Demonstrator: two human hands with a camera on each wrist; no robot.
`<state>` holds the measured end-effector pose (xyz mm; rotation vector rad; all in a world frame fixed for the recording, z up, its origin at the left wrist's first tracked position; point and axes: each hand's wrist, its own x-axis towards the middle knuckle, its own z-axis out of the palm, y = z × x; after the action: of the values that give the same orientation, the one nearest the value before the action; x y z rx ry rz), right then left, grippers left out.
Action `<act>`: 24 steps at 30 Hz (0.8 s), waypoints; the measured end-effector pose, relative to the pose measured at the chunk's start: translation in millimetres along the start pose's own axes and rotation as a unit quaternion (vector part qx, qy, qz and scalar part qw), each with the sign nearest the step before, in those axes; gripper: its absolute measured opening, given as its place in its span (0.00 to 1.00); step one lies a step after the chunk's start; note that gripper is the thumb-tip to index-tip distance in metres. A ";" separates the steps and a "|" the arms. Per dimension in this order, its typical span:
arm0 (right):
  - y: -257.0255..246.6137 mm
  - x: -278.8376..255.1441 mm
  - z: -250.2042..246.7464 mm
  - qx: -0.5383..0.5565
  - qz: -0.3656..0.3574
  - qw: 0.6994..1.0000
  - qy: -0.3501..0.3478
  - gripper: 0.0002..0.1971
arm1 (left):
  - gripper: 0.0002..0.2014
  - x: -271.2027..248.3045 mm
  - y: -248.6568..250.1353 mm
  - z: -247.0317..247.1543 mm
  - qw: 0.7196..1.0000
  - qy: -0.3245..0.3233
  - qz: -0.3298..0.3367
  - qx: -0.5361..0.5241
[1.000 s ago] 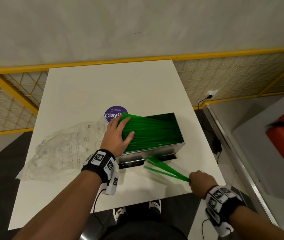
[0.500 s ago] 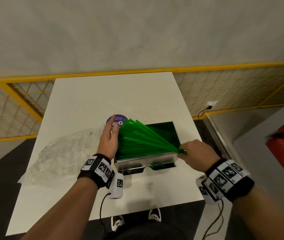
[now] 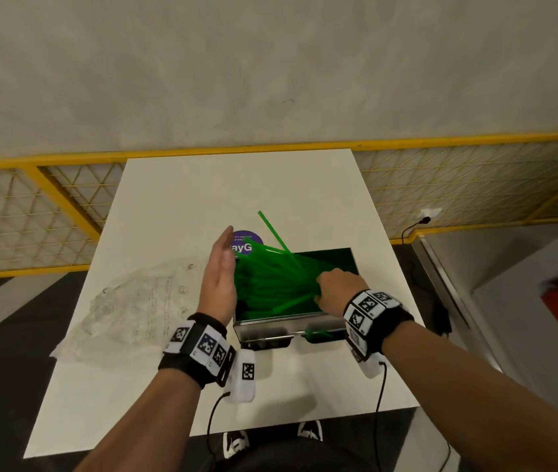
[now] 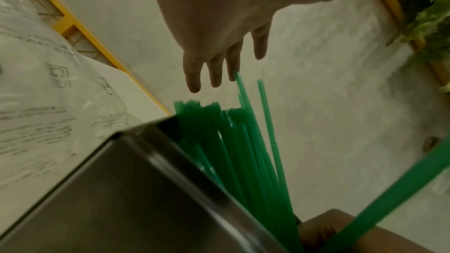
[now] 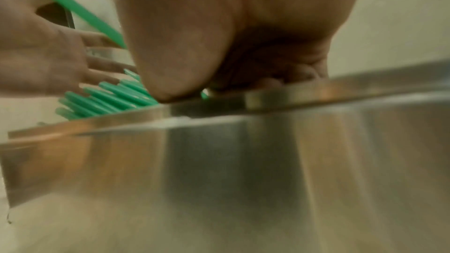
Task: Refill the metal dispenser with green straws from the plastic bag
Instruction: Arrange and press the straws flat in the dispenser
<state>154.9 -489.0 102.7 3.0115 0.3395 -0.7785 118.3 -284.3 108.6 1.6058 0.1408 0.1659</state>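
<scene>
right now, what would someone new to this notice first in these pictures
The bright green straws piled in the open metal dispenser mid-table, one straw poking up past the far rim. The left hand stands flat against their left ends; the right hand curls over them. A crumpled plastic bag lies left.

A: Metal dispenser [image 3: 299, 321]?
B: Open-topped, shiny steel box, upright on the desk, with a slot along its near base.

A: Green straws [image 3: 264, 284]?
B: A loose bundle fills the box, left ends overhanging the left rim; one straw [image 3: 273, 231] angles up and away.

A: Plastic bag [image 3: 141, 308]?
B: Clear, printed, crumpled flat just left of the dispenser.
</scene>
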 end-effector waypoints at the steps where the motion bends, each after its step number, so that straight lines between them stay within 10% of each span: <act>1: 2.3 -0.2 2.0 0.007 0.005 1.000 -0.004 0.17 | 0.35 -3.4 -2.6 1.3 1.000 -0.007 -0.001 0.006; 10: 10.0 4.5 -3.3 0.035 0.034 0.999 0.016 0.21 | 0.36 -20.7 -17.3 -1.4 0.971 -0.093 0.128 0.178; 20: 12.1 10.5 7.7 0.028 -0.010 0.995 0.099 0.29 | 0.34 -8.8 -27.2 11.0 0.990 0.031 -0.071 0.117; 24: 2.3 16.3 14.1 0.127 -0.066 0.986 0.084 0.36 | 0.33 -9.0 -33.0 22.2 0.983 0.012 -0.041 0.176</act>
<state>162.5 -488.8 82.4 3.3359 0.4824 -0.6176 114.2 -306.4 74.6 1.9470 0.2666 0.0985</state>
